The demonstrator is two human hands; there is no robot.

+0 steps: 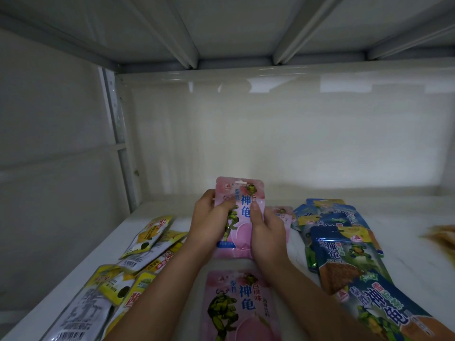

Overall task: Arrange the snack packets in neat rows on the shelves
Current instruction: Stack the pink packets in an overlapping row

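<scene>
Above a white shelf, a person's left hand and right hand grip one pink snack packet by its sides, thumbs curled onto the front, holding it upright. Its blue characters read 神龟 beside a green turtle figure. A second pink packet, marked 白桃味, lies flat just below. Blue packets bearing the same 神龟 overlap to the right; yellow packets lie scattered to the left.
</scene>
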